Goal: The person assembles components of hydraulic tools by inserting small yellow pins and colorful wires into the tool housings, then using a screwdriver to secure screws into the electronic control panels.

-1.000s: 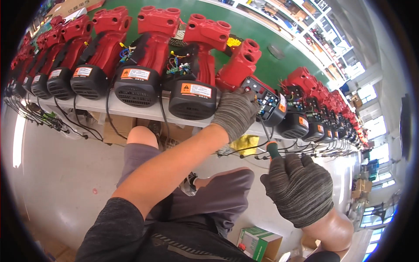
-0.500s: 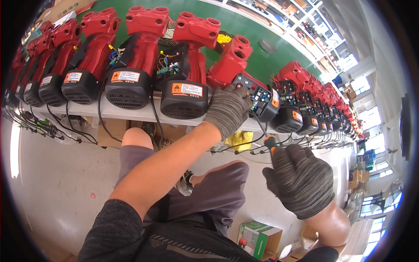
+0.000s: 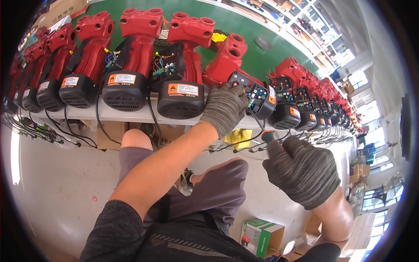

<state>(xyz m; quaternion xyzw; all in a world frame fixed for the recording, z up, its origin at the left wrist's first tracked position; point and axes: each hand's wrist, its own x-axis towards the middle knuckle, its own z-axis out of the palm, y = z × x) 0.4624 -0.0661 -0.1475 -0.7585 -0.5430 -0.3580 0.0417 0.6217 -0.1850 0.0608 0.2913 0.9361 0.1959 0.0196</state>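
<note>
My left hand, in a grey knit glove, rests against a red pump on the bench. Its fingers are curled together at the edge of the pump's open black control box, where a circuit board and wires show. Whatever those fingertips pinch is hidden. Lower and to the right, my right hand, gloved alike, is closed around a screwdriver with a dark green and orange handle. The tool points up toward the box, and most of its handle is covered by the fist.
More red pumps with black motor ends line the bench on both sides, their black cables hanging over the front edge. A yellow bag shows under the bench. A green-and-white carton stands on the floor at lower right.
My right fist has turned and shifted slightly right, covering more of the screwdriver's handle. My left hand stays at the control box. The bench view has slid a little left.
</note>
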